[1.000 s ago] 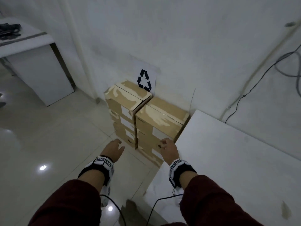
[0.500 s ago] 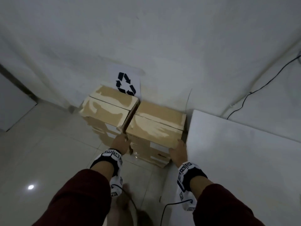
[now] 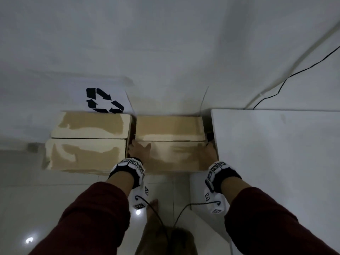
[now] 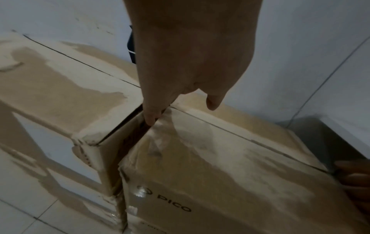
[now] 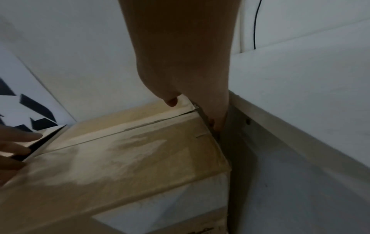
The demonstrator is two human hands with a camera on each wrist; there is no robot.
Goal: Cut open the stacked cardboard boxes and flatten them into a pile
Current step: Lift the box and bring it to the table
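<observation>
Both hands, left hand and right hand, now down the sides of the right box.

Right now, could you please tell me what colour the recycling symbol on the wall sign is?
Black, on a white sheet; the recycling symbol shows best in the head view.
</observation>
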